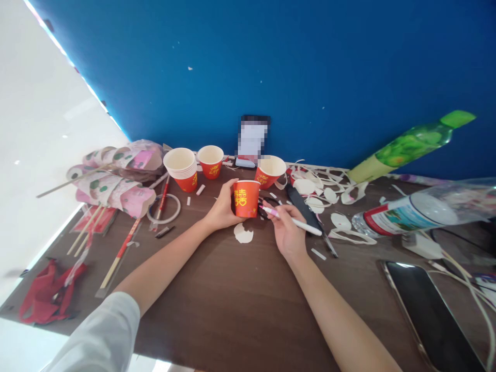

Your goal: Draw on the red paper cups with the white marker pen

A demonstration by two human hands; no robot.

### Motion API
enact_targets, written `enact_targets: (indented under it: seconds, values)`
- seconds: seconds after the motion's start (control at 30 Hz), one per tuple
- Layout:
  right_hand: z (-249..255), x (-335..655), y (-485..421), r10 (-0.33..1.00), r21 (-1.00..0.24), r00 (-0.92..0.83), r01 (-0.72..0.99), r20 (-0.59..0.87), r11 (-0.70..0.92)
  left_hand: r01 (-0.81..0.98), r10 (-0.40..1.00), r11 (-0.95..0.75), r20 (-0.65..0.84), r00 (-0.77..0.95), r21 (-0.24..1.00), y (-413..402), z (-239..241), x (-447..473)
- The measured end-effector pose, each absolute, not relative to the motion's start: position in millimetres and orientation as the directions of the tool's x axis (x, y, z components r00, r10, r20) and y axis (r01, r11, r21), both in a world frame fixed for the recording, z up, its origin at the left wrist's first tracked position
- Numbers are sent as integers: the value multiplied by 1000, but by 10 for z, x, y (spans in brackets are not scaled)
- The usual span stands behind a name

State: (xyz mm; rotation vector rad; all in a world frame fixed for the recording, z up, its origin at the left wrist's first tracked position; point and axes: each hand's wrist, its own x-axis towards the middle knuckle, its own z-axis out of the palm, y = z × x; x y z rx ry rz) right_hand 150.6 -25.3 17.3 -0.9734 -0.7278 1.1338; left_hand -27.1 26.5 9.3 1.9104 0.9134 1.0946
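My left hand (225, 207) is closed around the left side of a red paper cup (250, 199) with a yellow double-happiness character. The cup appears turned bottom up, held just above the dark table. In my right hand (289, 232) is a white marker (304, 226) with a pink end, its tip pointing at the cup's right side. Whether the tip touches the cup I cannot tell. Beneath the cup lies a white paper disc (243, 233) with a ragged edge. Behind it stands another red cup (272, 170), mouth up.
To the left are a stack of paper cups (181, 168), a single cup (211, 161) and pink wrapped bundles (116, 191). A phone (251, 139) leans on the blue wall. Paper scraps (313, 188), a green bottle (411, 147), a water bottle (406, 212) and another phone (430, 315) lie right.
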Motion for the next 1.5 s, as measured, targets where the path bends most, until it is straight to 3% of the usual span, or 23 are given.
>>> enact_targets:
  seconds: [0.53, 0.73, 1.1, 1.5]
  values:
    - [106, 1509, -290, 975, -921, 145, -327, 171, 210, 226, 839, -487, 380, 389, 844, 281, 55, -258]
    - [133, 1475, -301, 976, -941, 146, -276, 162, 198, 217, 851, -465, 364, 379, 858, 280, 54, -256]
    - [67, 1482, -252, 964, -917, 224, -336, 143, 214, 173, 842, -473, 385, 378, 864, 284, 40, -249]
    - [65, 1504, -246, 972, -909, 190, -366, 139, 202, 183, 839, -478, 386, 384, 859, 290, 38, -252]
